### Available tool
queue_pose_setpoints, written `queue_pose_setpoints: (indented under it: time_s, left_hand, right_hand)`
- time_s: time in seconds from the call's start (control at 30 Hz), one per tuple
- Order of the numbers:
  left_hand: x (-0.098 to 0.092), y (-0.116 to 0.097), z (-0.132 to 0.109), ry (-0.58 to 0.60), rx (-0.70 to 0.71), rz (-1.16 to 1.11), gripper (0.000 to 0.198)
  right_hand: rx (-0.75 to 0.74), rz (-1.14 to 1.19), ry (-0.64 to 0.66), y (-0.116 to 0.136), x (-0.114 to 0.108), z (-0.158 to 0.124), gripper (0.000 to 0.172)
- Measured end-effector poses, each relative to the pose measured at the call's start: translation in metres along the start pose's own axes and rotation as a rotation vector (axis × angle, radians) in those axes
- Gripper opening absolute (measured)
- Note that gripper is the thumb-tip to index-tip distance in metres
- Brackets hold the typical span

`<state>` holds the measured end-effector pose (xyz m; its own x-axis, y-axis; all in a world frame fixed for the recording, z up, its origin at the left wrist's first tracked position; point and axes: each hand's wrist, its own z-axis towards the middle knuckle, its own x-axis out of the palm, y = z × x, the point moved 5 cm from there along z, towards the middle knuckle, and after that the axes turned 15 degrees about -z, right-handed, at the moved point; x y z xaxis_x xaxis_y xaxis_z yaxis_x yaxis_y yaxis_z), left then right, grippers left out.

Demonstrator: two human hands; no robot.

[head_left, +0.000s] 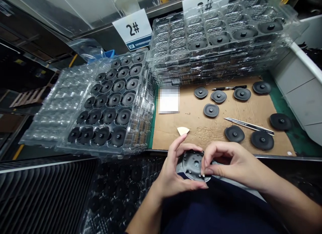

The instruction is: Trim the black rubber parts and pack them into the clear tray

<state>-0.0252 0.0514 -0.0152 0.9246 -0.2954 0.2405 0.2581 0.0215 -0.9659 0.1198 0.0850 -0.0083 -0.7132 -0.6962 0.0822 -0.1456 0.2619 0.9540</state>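
Observation:
My left hand [173, 173] curls round the rim of a dark, rounded plastic disc [193, 165], thumb below and fingers above. The disc's face shows a central hub and several small posts along its edge. At the disc's right side, my right hand [223, 160] has its thumb and fingertips pinched together against the rim. Whatever is between those fingertips is too small to make out. A cream wedge-shaped piece [183, 130] lies on the cardboard [171, 140] just beyond my left index fingertip.
Several similar dark discs [211, 110] lie on the cardboard, with a pen [228, 88] and a slim utility knife [249, 126]. On the left stands a stack of clear trays [141, 126] filled with discs. Another clear tray stack [213, 66] is behind. White bin walls [299, 83] border the right.

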Motion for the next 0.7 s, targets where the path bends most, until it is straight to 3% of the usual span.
queue_pose_setpoints:
  time_s: [0.2,0.33,0.5,0.57,0.63,0.7]
  left_hand:
    - [-0.009,-0.002,-0.006,-0.019,0.0,0.047,0.099]
    - [-0.02,-0.001,-0.013,-0.059,-0.125,0.024,0.085]
    - [-0.027,0.01,-0.015,-0.208,-0.275,-0.13,0.07]
    - [-0.03,0.021,-0.016,-0.295,-0.354,-0.272,0.054]
    - [-0.036,0.025,-0.018,-0.364,-0.419,-0.374,0.044]
    - [-0.047,0.014,-0.021,-0.405,-0.441,-0.392,0.045]
  right_hand:
    - [-0.064,-0.106,-0.059,-0.004,0.001,-0.012,0.011]
    - [-0.177,-0.472,-0.131,-0.004,0.0,-0.014,0.015]
    - [-0.435,-0.885,-0.204,-0.003,0.009,0.003,0.029]
    - [-0.484,-0.923,-0.298,-0.002,0.011,0.012,0.017]
    - [-0.459,-0.898,-0.354,0.0,0.013,0.021,0.023]
    - [-0.448,-0.87,-0.34,0.003,0.018,0.03,0.033]
